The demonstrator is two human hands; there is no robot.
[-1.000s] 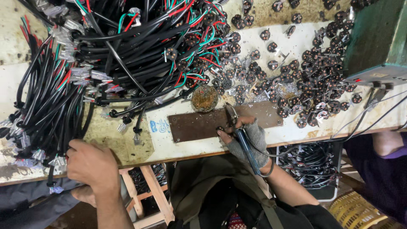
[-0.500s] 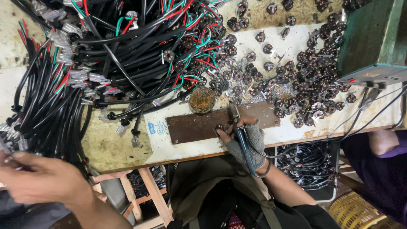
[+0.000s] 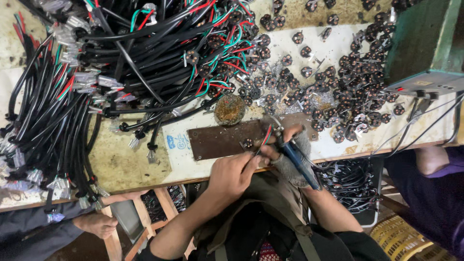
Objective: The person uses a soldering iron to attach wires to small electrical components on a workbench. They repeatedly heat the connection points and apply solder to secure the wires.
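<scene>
Head view: a worn pale workbench (image 3: 121,164) carries a big tangle of black cables with red and green cores (image 3: 145,53). Next, a flat brown metal plate (image 3: 217,140) lies near its front edge. Over it the left hand (image 3: 232,174) pinches thin red and green wire ends (image 3: 266,137) (a small black round connector (image 3: 248,143) sits beside them), while the gloved right hand (image 3: 290,154) grips a blue-handled soldering iron (image 3: 295,157).

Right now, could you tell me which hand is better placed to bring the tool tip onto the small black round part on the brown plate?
The right hand, probably: it already grips the blue-handled soldering tool, tip beside the small black round part on the brown metal plate. The left hand pinches red and green wires.
</scene>
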